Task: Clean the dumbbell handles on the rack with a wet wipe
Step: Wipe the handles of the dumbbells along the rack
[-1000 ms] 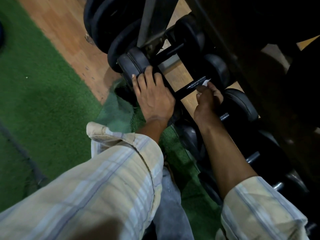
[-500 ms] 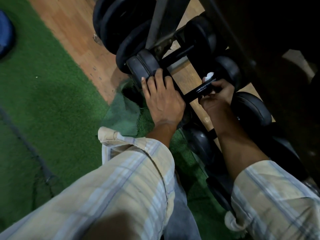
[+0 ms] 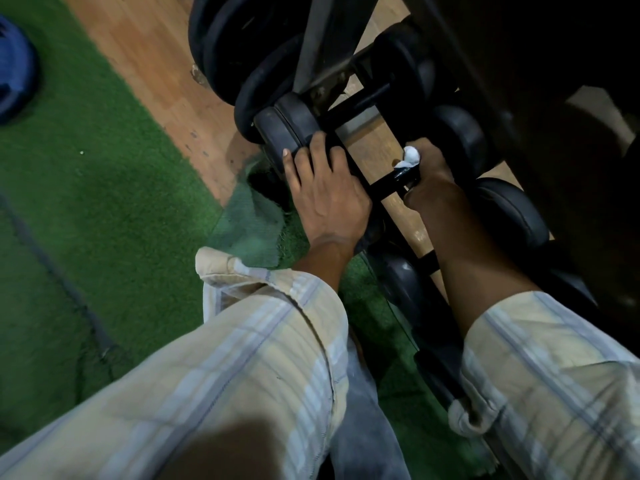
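Your right hand [image 3: 429, 178]: wrapped round the black dumbbell handle [image 3: 389, 183], fingers curled over the bar from the far side, thumb underneath. A crumpled white wet wipe [image 3: 409, 156] is squeezed between those fingers and the bar and bulges out above your knuckles. The forearm runs down and right into a rolled plaid cuff [image 3: 540, 368].

Your left hand [image 3: 327, 192]: palm down, fingers [image 3: 304, 157] spread and lying flat, draped over the near black head [image 3: 287, 129] of the same dumbbell, pressing on it rather than gripping it. The wrist bends back into a plaid sleeve [image 3: 249, 358] that fills the lower left of the view.

Dumbbell: lies across the lowest tier of the rack [image 3: 460, 98], bar slanting up to the right between your two hands.

Neighbours: more black dumbbells [image 3: 512, 216] on the same tier, toward you and beyond; black weight plates [image 3: 228, 53] stacked at the rack's end.

Floor: wooden boards [image 3: 152, 67] under the rack, green turf [image 3: 86, 209] to the left, a blue object [image 3: 14, 74] at the left edge.

Change: a second ago your right hand sat lower on the bar with only a sliver of wipe showing at the fingertips; it has since travelled up the bar toward the far head, and more of the wipe now shows. Your left hand has kept its place on the near head.
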`<state>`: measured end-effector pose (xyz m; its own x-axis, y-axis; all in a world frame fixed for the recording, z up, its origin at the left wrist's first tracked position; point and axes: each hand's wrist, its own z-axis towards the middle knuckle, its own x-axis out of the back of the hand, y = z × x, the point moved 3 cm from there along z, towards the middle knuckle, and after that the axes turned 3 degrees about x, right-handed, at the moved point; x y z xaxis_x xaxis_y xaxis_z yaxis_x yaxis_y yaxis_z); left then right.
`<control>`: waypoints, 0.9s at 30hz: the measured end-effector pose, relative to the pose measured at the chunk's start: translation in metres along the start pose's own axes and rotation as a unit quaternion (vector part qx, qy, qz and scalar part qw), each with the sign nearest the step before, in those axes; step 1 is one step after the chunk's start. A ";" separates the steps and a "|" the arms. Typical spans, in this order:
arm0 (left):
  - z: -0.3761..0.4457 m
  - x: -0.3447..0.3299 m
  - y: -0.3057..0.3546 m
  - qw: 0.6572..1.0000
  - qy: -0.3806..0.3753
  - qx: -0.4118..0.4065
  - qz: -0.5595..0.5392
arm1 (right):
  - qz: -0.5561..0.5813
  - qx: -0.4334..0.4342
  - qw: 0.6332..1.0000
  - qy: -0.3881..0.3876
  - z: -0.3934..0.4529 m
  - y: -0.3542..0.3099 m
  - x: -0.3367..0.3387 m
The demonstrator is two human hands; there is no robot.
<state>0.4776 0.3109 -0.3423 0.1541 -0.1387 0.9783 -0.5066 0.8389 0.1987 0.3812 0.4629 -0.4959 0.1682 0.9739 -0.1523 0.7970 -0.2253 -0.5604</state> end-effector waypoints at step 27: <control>0.000 0.001 0.001 1.000 -0.005 -0.002 0.020 | -0.166 -0.022 0.980 0.104 -0.086 0.019 -0.010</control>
<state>0.4776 0.3117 -0.3412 0.1259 -0.1101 0.9859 -0.5092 0.8457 0.1595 0.4447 0.4512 -0.4352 0.0052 0.9789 0.2045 0.8517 0.1028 -0.5139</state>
